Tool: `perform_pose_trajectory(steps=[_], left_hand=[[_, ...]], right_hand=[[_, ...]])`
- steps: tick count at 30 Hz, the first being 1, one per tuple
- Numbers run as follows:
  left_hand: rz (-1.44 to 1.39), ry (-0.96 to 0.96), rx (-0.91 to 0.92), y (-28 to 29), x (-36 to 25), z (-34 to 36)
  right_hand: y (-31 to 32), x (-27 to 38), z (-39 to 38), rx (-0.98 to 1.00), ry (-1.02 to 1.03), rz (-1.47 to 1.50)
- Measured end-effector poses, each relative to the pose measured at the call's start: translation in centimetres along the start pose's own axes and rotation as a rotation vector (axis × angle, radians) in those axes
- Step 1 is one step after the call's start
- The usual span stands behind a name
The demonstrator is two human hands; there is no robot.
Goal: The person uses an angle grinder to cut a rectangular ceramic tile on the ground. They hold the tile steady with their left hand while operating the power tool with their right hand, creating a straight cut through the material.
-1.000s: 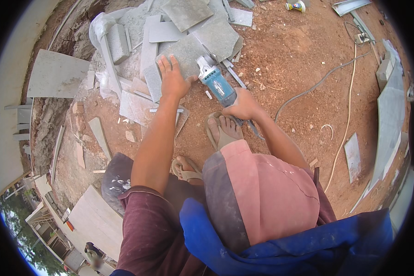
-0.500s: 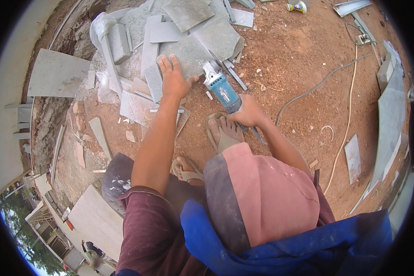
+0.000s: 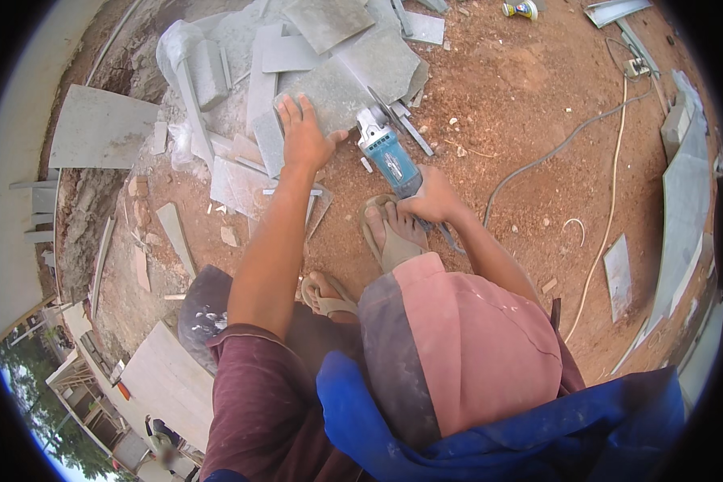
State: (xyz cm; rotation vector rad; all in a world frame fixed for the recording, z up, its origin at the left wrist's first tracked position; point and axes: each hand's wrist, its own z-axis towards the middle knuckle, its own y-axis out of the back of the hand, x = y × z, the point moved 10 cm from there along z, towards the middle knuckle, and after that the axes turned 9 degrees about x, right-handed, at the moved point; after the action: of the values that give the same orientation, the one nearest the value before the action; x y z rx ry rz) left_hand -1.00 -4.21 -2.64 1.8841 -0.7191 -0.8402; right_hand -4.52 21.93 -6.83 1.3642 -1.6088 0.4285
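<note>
My left hand (image 3: 304, 140) lies with fingers spread on a grey stone tile (image 3: 337, 88) in a loose pile of cut slabs. My right hand (image 3: 432, 194) grips the body of a teal angle grinder (image 3: 392, 159) low over the red dirt, just beside my sandalled foot (image 3: 398, 237). The grinder's disc (image 3: 381, 104) is at the right edge of that tile; whether it touches is unclear. A narrow cut strip (image 3: 416, 134) lies just right of the disc. The grinder's cord runs down from my right hand.
A grey cable (image 3: 554, 132), a pale cord (image 3: 614, 185) and a power socket (image 3: 636, 66) lie at right, near leaning sheets (image 3: 671, 225). Larger slabs (image 3: 104, 124) rest at left. A plastic container (image 3: 520, 10) lies at top. Another person (image 3: 163, 442) is small at lower left.
My right hand and the grinder have shifted slightly to the right along the tile's edge. My left hand stays spread in place. The distant person's arm has moved a little.
</note>
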Motion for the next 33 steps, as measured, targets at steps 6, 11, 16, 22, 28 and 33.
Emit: perform_pose_trajectory(steps=[6, 11, 16, 22, 28, 33], left_hand=[[0.012, -0.004, 0.01, 0.0, -0.3, 0.1], [0.012, -0.014, -0.005, 0.0, -0.1, 0.0], [0.014, -0.006, 0.0, 0.1, -0.4, 0.0], [0.014, -0.008, -0.01, 0.1, -0.3, 0.0], [0.023, -0.009, -0.013, 0.0, -0.3, 0.1], [0.03, -0.003, -0.007, 0.1, -0.2, 0.0]], right_hand=[[0.3, 0.2, 1.1, -0.02, 0.017, -0.035], [0.4, 1.0, 1.3, 0.015, 0.023, -0.013], [0.5, 0.7, 1.6, -0.018, 0.04, -0.029], [0.5, 0.9, 2.0, -0.008, 0.007, -0.035], [0.7, 1.6, 2.1, -0.024, 0.02, -0.029], [0.7, 2.6, 2.3, -0.014, 0.027, 0.007]])
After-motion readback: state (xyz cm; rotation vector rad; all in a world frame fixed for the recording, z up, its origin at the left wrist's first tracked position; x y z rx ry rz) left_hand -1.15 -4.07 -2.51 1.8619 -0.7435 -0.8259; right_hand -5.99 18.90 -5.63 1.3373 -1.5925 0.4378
